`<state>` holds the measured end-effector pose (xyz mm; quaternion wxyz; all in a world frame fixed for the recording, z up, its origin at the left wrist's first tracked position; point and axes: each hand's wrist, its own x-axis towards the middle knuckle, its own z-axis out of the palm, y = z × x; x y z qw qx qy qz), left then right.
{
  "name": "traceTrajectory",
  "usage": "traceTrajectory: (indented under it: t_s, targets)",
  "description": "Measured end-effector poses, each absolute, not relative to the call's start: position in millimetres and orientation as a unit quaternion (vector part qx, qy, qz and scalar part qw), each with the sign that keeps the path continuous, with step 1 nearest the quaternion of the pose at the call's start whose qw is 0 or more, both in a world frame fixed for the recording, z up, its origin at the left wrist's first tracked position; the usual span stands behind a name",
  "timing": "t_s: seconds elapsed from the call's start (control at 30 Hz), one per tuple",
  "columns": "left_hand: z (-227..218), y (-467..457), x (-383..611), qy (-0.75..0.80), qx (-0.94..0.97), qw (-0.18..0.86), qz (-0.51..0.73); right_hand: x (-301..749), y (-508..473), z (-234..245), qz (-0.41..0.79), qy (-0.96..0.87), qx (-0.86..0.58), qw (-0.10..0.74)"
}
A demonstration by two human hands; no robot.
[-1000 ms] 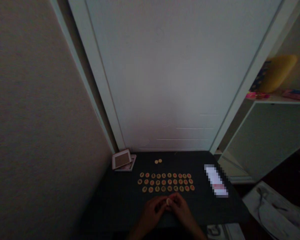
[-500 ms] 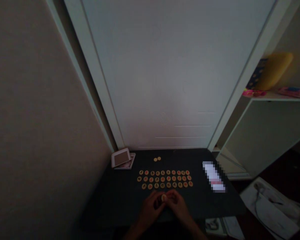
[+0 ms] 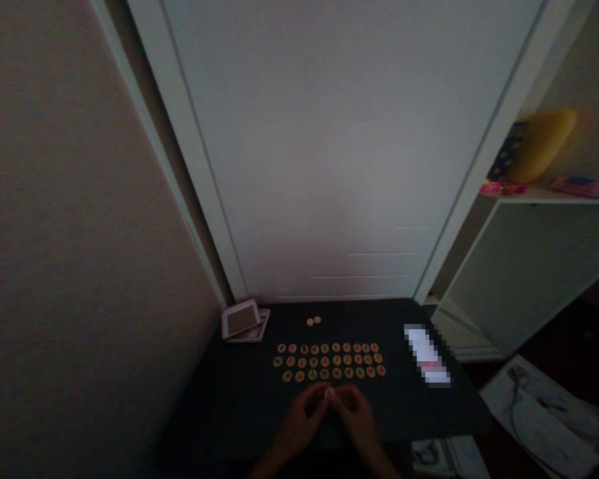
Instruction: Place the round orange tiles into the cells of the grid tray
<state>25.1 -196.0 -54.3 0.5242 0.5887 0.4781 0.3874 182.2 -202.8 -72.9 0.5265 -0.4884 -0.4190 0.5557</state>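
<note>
Just in front of the laid-out rows, my left hand (image 3: 303,412) and my right hand (image 3: 355,411) meet at their fingertips. Between them they pinch one small round Chinese chess piece (image 3: 329,394), mostly covered by fingers. Beyond the hands, several more Chinese chess pieces (image 3: 325,362) lie in three rows on the dark table (image 3: 229,406), marked with red or dark characters. Farther back, two pale round pieces (image 3: 313,321) rest side by side with no marking that I can make out.
A shallow box with its lid (image 3: 242,320) sits at the table's back left corner. On the right lies a blurred-out bright object (image 3: 428,356). A white door panel (image 3: 329,166) rises behind the table. White boxes (image 3: 544,412) are on the floor to the right.
The held piece has turned between the fingertips and shows less of its face. Both hands stay in nearly the same place; the rows are unchanged.
</note>
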Motion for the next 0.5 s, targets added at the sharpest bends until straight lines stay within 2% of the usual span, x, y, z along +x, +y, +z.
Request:
traceTrajectory:
  t_s: [0.5]
  targets:
    - [-58, -188, 22, 0.513, 0.515, 0.581, 0.366, 179, -212, -75, 0.53, -0.441, -0.504, 0.52]
